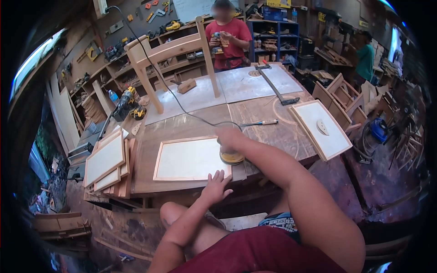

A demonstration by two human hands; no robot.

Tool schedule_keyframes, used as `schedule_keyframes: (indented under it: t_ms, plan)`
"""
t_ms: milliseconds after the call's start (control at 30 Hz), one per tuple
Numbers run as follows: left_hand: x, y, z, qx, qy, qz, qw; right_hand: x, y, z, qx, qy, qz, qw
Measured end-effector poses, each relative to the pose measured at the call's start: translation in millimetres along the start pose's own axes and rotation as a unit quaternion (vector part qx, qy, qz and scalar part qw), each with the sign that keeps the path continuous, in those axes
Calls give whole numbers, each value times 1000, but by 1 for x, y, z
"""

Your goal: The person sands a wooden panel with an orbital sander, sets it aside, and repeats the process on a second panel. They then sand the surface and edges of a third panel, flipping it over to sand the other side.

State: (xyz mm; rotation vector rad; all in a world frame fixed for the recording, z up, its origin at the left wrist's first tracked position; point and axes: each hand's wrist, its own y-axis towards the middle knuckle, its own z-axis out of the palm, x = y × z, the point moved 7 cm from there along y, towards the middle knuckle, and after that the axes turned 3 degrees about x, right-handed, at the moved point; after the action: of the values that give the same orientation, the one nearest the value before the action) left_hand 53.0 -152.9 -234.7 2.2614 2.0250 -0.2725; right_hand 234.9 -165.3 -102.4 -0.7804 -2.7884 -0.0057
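A framed white panel (pixel 189 159) with light wooden edging lies flat on the workbench in front of me. My right hand (pixel 230 139) is wrapped round the top of a corded orbital sander (pixel 232 158), whose base sits over the panel's right edge. My left hand (pixel 216 187) rests with spread fingers on the panel's near edge, close to its right corner, and holds nothing. From the sander a dark cord (pixel 177 100) runs up and away over the bench. A chisel (pixel 260 123) lies just beyond my right hand.
Stacked framed panels (pixel 105 160) are at the left, with another panel (pixel 314 120) at the right. A wooden frame (pixel 170 54), mallet (pixel 186 85), drill (pixel 125 102) and bar clamp (pixel 276 86) occupy the bench (pixel 145 150). One person (pixel 227 36) stands opposite holding a tool; another (pixel 364 59) is farther right.
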Motion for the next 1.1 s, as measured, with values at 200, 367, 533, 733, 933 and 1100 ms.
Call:
schedule_keyframes:
  t_ms: [200, 367, 533, 733, 933, 1100]
  plan:
    - [23, 10, 6, -5, -15, -13, 1000, -3, 6, 0, -13, -15, -14, 1000]
    - [74, 10, -6, -39, -25, -96, 994, -10, 7, 2, -31, -2, -15, 999]
    - [86, 24, -16, 20, 33, -95, 995, -1, 15, 5, -5, -7, -6, 1000]
    - [88, 21, -15, 1, 16, -130, 991, 9, 23, 6, 40, -4, 17, 999]
    - [96, 23, -5, 19, 8, -141, 990, 12, 18, 0, 18, -55, -5, 998]
    - [93, 24, -17, -3, -11, -137, 990, 3, 12, -4, 29, -12, 20, 999]
